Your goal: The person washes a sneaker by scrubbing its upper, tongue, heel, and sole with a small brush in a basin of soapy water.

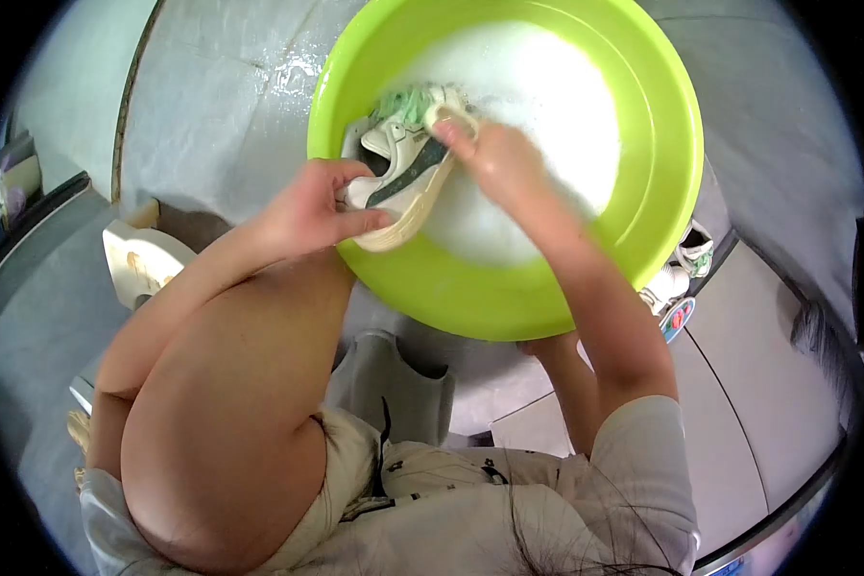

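Observation:
A white sneaker (408, 178) with a dark side stripe, a cream sole and green laces is tilted over the left part of a lime-green basin (677, 125). My left hand (322, 206) is closed around one end of it, thumb along the sole. My right hand (494, 158), smeared by motion, is at the far end of the sneaker. Its fingers close on a cream, loop-shaped thing (454, 120) against the shoe; its kind is not clear. White suds (547, 106) fill much of the basin.
Another pair of white shoes (677, 269) with green laces lies right of the basin. A grey stool (384, 379) is below the basin. At left is a white plastic item (144, 254). The grey tiled floor (269, 67) looks wet beyond the basin.

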The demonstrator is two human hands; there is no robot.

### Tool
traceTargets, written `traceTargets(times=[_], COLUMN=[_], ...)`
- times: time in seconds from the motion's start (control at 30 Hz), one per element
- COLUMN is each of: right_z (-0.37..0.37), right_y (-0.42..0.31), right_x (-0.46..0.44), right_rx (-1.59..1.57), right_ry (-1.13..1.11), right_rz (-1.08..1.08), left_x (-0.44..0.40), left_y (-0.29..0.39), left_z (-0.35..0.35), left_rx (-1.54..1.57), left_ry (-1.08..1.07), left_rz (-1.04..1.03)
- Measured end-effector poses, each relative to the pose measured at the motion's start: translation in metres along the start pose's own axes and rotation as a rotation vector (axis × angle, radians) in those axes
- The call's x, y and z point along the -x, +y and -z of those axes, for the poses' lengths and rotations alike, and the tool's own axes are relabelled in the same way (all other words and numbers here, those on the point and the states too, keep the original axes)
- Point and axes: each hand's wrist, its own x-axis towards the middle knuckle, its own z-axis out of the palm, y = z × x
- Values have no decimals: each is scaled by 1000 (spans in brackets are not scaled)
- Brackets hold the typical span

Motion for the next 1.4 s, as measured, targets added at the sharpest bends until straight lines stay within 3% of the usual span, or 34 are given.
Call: traceTargets(times=[0.07,0.17,0.27,0.57,0.7,0.8,0.9,1.0,1.1,1.17,1.27,1.3,1.33,1.4], right_z=[-7,-6,-3,15,-3,-22,5,18,-21,-75,-111,-94,-96,-74], right_y=[-3,2,5,23,25,37,51,98,133,139,97,63,51,-9], right_x=[10,-4,-30,41,27,44,70,35,3,-10,15,33,48,80], right_rx=[12,43,159,176,-27,-80,100,-121,-118,-891,-674,-787,-865,-522], right_ry=[37,25,74,-193,-74,-46,-99,151,650,662,485,439,388,428], right_rz=[34,-22,-39,-106,-160,-116,-181,-524,-485,-637,-257,-290,-170,232], left_x=[-3,-7,-7,-5,-10,-10,-7,-9,-5,-5,-6,-7,-5,-6], left_y=[10,-1,5,1,-1,-6,7,1,6,5,1,2,0,-7], left_z=[2,-3,1,4,3,-2,1,3,3,2,1,2,1,-1], left_rx=[-105,-16,-189,-261,-359,-215,-289,-224,-200,-165,-146,-172,-195,-126], left_ry=[19,17,10,-5,-2,47,25,-11,-17,-6,16,17,17,7], left_rz=[23,-80,-36,-111,-154,-242,-84,-52,-20,-3,3,-1,-3,-7])
